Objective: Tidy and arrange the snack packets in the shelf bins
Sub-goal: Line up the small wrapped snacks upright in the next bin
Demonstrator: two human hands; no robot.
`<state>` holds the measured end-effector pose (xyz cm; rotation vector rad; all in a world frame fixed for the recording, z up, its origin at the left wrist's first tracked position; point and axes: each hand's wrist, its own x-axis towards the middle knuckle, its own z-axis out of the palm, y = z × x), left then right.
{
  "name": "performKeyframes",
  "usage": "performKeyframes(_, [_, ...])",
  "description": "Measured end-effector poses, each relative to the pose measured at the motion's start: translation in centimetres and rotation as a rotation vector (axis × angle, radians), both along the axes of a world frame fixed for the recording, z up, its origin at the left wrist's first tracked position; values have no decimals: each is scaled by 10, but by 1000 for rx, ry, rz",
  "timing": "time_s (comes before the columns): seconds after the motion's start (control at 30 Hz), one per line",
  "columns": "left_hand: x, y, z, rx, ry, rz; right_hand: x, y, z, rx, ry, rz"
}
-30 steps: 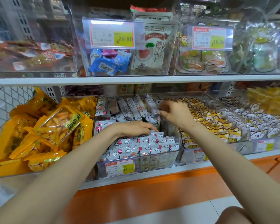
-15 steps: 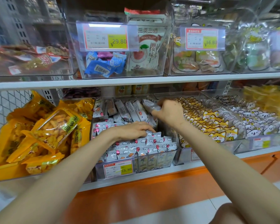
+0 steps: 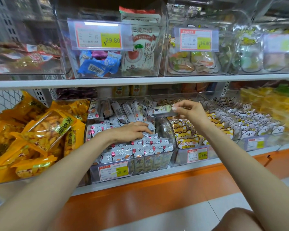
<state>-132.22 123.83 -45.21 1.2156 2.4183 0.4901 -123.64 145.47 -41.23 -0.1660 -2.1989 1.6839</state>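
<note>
Right hand (image 3: 189,110) pinches packet (image 3: 163,109) above clear bin (image 3: 171,157). Left hand (image 3: 130,131) rests flat on packets in bin. Yellow bags (image 3: 40,130) beside it.

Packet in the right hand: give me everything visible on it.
The packet is a small oblong pillow pack in glossy film, pale with greenish and dark print. Motion blur hides the design. It lies roughly level, long axis left to right. The right hand pinches its right end with the fingertips, and nothing else appears to touch it. It is held in the air above the rear right corner of the middle clear bin.
</note>
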Motion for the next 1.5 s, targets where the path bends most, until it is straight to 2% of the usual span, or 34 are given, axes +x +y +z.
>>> performKeyframes(0.13, [1,0,0,0,8,1,-2,-1,-2,203,81,-51])
performKeyframes(0.33, [0,0,0,8,6,6,2,-12,6,270,126,-21])
performKeyframes(0.53, [-1,2,1,14,5,5,-2,-12,-2,430,122,20])
performKeyframes(0.6, [-1,2,0,11,8,4,-2,-10,-1,421,147,24])
performKeyframes(0.73, [-6,1,-5,23,7,-1,-4,-11,-3,240,88,-56])
performKeyframes(0.9, [-7,0,-7,69,-15,-12,-8,-18,-6,377,-55,-125])
performKeyframes(0.97, [-8,0,-7,64,-13,-15,-10,-17,-4,290,-53,-164])
performKeyframes(1.1, [-8,2,-7,56,-3,-15,-8,-12,1,-184,-102,-72])
performKeyframes(1.17, [-8,2,-8,58,-8,-11,-4,-8,5,-326,-108,13])
performKeyframes(1.37, [-12,3,-11,47,15,-4,2,-7,7,-22,-177,-22])
performKeyframes(1.5, [-13,3,-12,44,33,-15,3,-19,5,229,-114,19])
